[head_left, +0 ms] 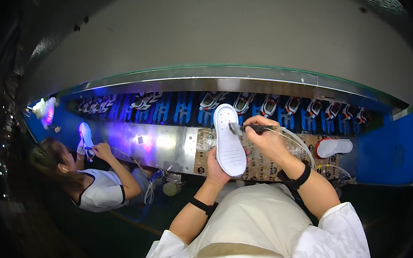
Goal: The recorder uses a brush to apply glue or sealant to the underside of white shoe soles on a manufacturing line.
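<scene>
A white shoe sole [230,148] is held up over the bench, its hollow inner side facing me, with small round holes near the toe and fine ridges at the heel. My left hand [219,168] grips it from beneath at the heel end. My right hand [265,136] is closed round the dark handle of a brush [255,129] fed by clear tubing [300,140]. The pale bristles meet the sole's inner face near its right edge. Another white sole with a red end [334,148] lies on the bench to the right.
Brown printed paper [282,162] covers the bench before me; bare metal [168,148] continues left. Beyond it, blue racks [183,110] carry several shoe uppers [270,105] under a metal hood [244,39]. At left, a co-worker [96,183] handles another sole [86,134] near a bright lamp [47,111].
</scene>
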`<move>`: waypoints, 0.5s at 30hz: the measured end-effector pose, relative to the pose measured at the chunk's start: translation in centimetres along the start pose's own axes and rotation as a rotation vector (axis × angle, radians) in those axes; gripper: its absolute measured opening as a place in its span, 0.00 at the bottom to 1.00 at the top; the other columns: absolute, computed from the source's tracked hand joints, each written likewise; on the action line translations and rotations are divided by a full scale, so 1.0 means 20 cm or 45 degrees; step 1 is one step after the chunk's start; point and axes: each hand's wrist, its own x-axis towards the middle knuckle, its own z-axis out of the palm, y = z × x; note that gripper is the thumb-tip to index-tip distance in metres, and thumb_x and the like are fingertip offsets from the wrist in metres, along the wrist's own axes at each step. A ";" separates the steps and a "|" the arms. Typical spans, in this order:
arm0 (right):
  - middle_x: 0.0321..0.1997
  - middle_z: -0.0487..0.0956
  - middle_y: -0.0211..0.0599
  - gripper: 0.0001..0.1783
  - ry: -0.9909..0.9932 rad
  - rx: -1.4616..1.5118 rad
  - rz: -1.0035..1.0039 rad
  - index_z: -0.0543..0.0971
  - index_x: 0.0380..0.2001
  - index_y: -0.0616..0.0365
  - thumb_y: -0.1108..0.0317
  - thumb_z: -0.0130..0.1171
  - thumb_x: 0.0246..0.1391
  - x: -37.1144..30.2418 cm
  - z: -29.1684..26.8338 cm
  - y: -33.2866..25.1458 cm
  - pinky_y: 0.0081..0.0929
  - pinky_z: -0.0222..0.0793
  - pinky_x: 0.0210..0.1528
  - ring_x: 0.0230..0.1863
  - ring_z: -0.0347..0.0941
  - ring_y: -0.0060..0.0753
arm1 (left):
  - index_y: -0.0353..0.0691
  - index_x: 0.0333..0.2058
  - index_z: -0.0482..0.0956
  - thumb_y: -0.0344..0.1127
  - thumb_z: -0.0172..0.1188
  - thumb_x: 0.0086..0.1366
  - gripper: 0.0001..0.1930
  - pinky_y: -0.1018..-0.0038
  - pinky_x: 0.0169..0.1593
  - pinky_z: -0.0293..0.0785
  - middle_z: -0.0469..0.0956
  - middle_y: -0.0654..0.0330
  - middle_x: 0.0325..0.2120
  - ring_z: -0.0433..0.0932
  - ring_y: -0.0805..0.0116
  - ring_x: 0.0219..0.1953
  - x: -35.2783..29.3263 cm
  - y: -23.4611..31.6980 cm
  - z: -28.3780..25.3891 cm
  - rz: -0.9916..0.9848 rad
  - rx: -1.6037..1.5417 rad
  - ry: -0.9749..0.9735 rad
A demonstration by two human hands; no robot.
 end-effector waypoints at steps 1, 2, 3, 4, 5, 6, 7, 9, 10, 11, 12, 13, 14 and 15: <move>0.28 0.81 0.30 0.11 0.074 -0.005 -0.012 0.84 0.40 0.62 0.69 0.64 0.56 0.01 0.01 -0.02 0.25 0.69 0.35 0.31 0.71 0.16 | 0.37 0.63 0.71 0.60 0.36 0.68 0.37 0.44 0.56 0.77 0.80 0.42 0.51 0.80 0.40 0.52 -0.02 0.00 0.05 0.038 0.031 -0.083; 0.30 0.83 0.36 0.11 0.086 -0.032 -0.051 0.83 0.41 0.63 0.71 0.65 0.55 0.02 0.02 -0.02 0.30 0.72 0.37 0.32 0.75 0.23 | 0.37 0.62 0.72 0.59 0.36 0.69 0.36 0.49 0.58 0.77 0.80 0.45 0.51 0.80 0.45 0.53 -0.04 -0.01 0.11 0.042 0.087 -0.183; 0.30 0.83 0.36 0.11 0.092 -0.021 -0.056 0.83 0.41 0.63 0.71 0.65 0.55 0.01 0.02 -0.01 0.30 0.72 0.37 0.32 0.75 0.23 | 0.37 0.62 0.72 0.59 0.36 0.69 0.36 0.49 0.58 0.77 0.80 0.45 0.51 0.80 0.45 0.53 -0.05 -0.01 0.15 0.041 0.100 -0.182; 0.32 0.83 0.38 0.11 0.074 -0.211 -0.465 0.83 0.41 0.62 0.71 0.66 0.54 -0.01 0.02 0.01 0.32 0.73 0.38 0.33 0.77 0.29 | 0.38 0.62 0.72 0.59 0.36 0.69 0.36 0.51 0.59 0.76 0.80 0.47 0.52 0.80 0.49 0.54 -0.04 -0.02 0.18 0.129 0.139 -0.033; 0.33 0.84 0.41 0.12 0.058 -0.403 -0.872 0.83 0.42 0.62 0.72 0.67 0.53 -0.03 0.03 0.02 0.34 0.74 0.39 0.34 0.78 0.35 | 0.39 0.62 0.72 0.59 0.36 0.70 0.35 0.53 0.60 0.76 0.80 0.49 0.53 0.80 0.52 0.55 -0.05 -0.02 0.21 0.219 0.177 0.115; 0.35 0.83 0.42 0.13 -0.084 -0.470 -0.860 0.83 0.42 0.61 0.73 0.68 0.51 -0.08 0.02 -0.01 0.38 0.74 0.40 0.37 0.78 0.44 | 0.40 0.62 0.72 0.58 0.34 0.72 0.33 0.56 0.61 0.75 0.79 0.52 0.54 0.79 0.57 0.56 -0.06 -0.01 0.26 0.296 0.209 0.138; 0.34 0.82 0.42 0.13 -0.172 -0.503 -0.929 0.83 0.41 0.59 0.72 0.68 0.51 -0.12 0.02 -0.03 0.40 0.73 0.41 0.37 0.78 0.45 | 0.41 0.62 0.72 0.59 0.33 0.74 0.34 0.55 0.60 0.76 0.80 0.50 0.53 0.80 0.56 0.55 -0.03 0.01 0.25 0.345 0.208 0.098; 0.35 0.83 0.43 0.13 -0.461 -0.567 -0.990 0.83 0.41 0.59 0.70 0.69 0.51 -0.20 -0.01 -0.04 0.41 0.72 0.42 0.38 0.79 0.48 | 0.40 0.63 0.71 0.62 0.31 0.75 0.35 0.54 0.59 0.77 0.80 0.47 0.52 0.81 0.52 0.54 -0.01 0.07 0.19 0.344 0.321 -0.095; 0.33 0.83 0.44 0.13 -0.645 -0.613 -0.951 0.84 0.39 0.58 0.66 0.69 0.50 -0.21 -0.05 -0.09 0.44 0.73 0.43 0.37 0.79 0.51 | 0.39 0.63 0.70 0.64 0.29 0.75 0.38 0.52 0.58 0.77 0.80 0.45 0.51 0.81 0.47 0.53 -0.03 0.07 0.20 0.309 0.276 -0.180; 0.33 0.83 0.44 0.13 -0.636 -0.602 -0.953 0.84 0.39 0.58 0.66 0.69 0.50 -0.22 -0.08 -0.14 0.44 0.73 0.43 0.37 0.79 0.51 | 0.39 0.63 0.70 0.64 0.29 0.75 0.38 0.52 0.58 0.77 0.80 0.45 0.51 0.81 0.47 0.53 -0.05 0.08 0.20 0.306 0.288 -0.176; 0.33 0.83 0.44 0.12 -0.735 -0.635 -0.911 0.85 0.38 0.57 0.66 0.69 0.50 -0.22 -0.12 -0.20 0.44 0.73 0.43 0.37 0.79 0.51 | 0.38 0.64 0.69 0.65 0.29 0.75 0.39 0.52 0.58 0.77 0.80 0.45 0.52 0.80 0.46 0.53 -0.07 0.09 0.22 0.290 0.255 -0.207; 0.33 0.84 0.44 0.11 -0.833 -0.670 -0.866 0.85 0.38 0.56 0.66 0.69 0.50 -0.21 -0.16 -0.25 0.44 0.74 0.43 0.37 0.80 0.51 | 0.38 0.65 0.69 0.65 0.28 0.75 0.40 0.51 0.58 0.77 0.79 0.45 0.53 0.80 0.44 0.54 -0.09 0.09 0.25 0.271 0.220 -0.239; 0.35 0.85 0.44 0.11 -0.783 -0.485 -0.821 0.86 0.38 0.55 0.66 0.68 0.51 -0.18 -0.18 -0.29 0.42 0.74 0.43 0.37 0.81 0.50 | 0.40 0.67 0.67 0.65 0.28 0.75 0.39 0.52 0.59 0.77 0.79 0.47 0.54 0.80 0.45 0.54 -0.11 0.08 0.29 0.268 0.126 -0.198; 0.32 0.84 0.39 0.13 -0.575 -0.365 -0.885 0.86 0.41 0.55 0.71 0.70 0.49 -0.16 -0.19 -0.30 0.36 0.70 0.42 0.34 0.80 0.41 | 0.40 0.67 0.67 0.65 0.28 0.75 0.39 0.52 0.59 0.77 0.79 0.47 0.54 0.80 0.45 0.54 -0.12 0.07 0.34 0.258 0.144 -0.206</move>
